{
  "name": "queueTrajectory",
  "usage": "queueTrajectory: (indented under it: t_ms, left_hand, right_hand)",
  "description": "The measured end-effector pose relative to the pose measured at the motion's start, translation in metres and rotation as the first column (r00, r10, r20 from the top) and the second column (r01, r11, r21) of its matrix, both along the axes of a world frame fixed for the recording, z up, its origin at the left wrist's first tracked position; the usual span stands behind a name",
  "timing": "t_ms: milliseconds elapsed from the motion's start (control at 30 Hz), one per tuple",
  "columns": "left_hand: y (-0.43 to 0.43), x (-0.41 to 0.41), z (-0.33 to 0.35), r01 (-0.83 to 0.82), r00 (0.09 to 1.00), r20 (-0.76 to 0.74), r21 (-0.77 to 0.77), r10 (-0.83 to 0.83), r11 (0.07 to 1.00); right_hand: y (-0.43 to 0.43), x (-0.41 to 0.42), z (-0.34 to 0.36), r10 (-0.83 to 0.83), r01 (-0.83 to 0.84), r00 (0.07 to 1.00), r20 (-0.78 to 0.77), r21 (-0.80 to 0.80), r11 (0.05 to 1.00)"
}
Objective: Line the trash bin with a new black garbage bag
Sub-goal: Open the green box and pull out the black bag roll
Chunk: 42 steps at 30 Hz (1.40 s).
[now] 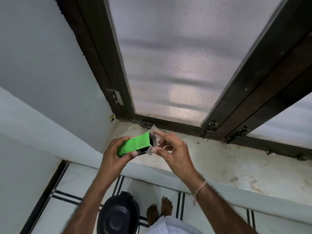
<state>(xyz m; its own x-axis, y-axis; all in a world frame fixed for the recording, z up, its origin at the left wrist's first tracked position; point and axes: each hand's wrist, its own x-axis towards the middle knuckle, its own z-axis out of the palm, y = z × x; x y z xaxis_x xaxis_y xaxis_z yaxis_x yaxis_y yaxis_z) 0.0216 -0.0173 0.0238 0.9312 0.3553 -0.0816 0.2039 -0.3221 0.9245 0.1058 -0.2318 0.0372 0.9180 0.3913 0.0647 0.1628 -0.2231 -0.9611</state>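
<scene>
A green cardboard box (135, 144) with black print is held above the window sill by my left hand (114, 154), which grips its near end. Its far end is open, and a dark roll of garbage bags (152, 143) shows inside the mouth. My right hand (170, 149) pinches the box's torn grey end flaps between thumb and fingers. Down on the floor, between my arms, stands the black trash bin (118, 217) with its lid shut.
A stained white window sill (219, 159) runs below a dark-framed mesh window (177, 65). White walls close in on the left. My bare feet (159, 211) stand on the striped tile floor right of the bin.
</scene>
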Motion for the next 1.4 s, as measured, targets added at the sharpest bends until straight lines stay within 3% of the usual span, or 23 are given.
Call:
queueTrajectory:
  t_ms: [100, 167, 233, 400, 567, 633, 800, 967, 1100, 1267, 1400]
  left_hand:
    - [0.005, 0.002, 0.008, 0.040, 0.999, 0.033, 0.043, -0.041, 0.998]
    - [0.009, 0.006, 0.013, 0.051, 0.997, 0.045, 0.087, -0.055, 0.995]
    - [0.012, 0.009, 0.016, 0.076, 0.996, 0.034, 0.101, -0.080, 0.992]
    - [0.015, 0.011, 0.014, 0.116, 0.993, -0.016, -0.029, -0.116, 0.993]
    - [0.011, 0.009, 0.007, 0.135, 0.990, -0.028, -0.127, -0.139, 0.983]
    - [0.012, 0.008, 0.006, 0.147, 0.988, -0.034, -0.131, -0.153, 0.980]
    - [0.016, 0.008, 0.005, 0.193, 0.979, -0.044, -0.137, -0.200, 0.972]
    - [0.013, 0.006, 0.002, 0.183, 0.981, -0.040, -0.138, -0.190, 0.973]
    - [0.012, 0.007, 0.002, 0.188, 0.981, -0.027, -0.145, -0.194, 0.971]
    - [0.016, 0.009, 0.006, 0.137, 0.990, -0.017, -0.088, -0.139, 0.987]
    - [0.022, 0.009, 0.007, 0.089, 0.996, -0.004, -0.028, -0.089, 0.996]
  right_hand:
    - [-0.003, 0.005, 0.001, 0.070, -0.067, 0.992, -0.106, 0.026, 0.997]
    - [-0.003, 0.005, 0.000, 0.072, -0.042, 0.971, -0.229, 0.132, 0.990]
    - [-0.001, 0.003, -0.001, 0.042, 0.006, 0.967, -0.252, 0.188, 0.982]
    - [0.008, 0.003, 0.002, -0.068, 0.069, 0.997, -0.022, 0.030, 0.997]
    - [0.006, 0.005, 0.014, 0.010, 0.084, 0.966, 0.259, -0.349, 0.933]
    - [0.006, 0.005, 0.018, 0.053, 0.059, 0.965, 0.259, -0.409, 0.911]
    - [0.003, 0.013, 0.019, 0.099, -0.053, 0.989, 0.109, -0.362, 0.931]
    - [0.004, 0.008, 0.024, 0.098, 0.066, 0.950, 0.296, -0.497, 0.865]
    - [0.006, 0.006, 0.020, 0.058, 0.133, 0.921, 0.384, -0.454, 0.881]
    - [-0.001, 0.012, 0.019, -0.008, 0.166, 0.926, 0.379, -0.387, 0.907]
    - [-0.019, 0.025, 0.017, -0.054, 0.072, 0.992, 0.110, -0.159, 0.985]
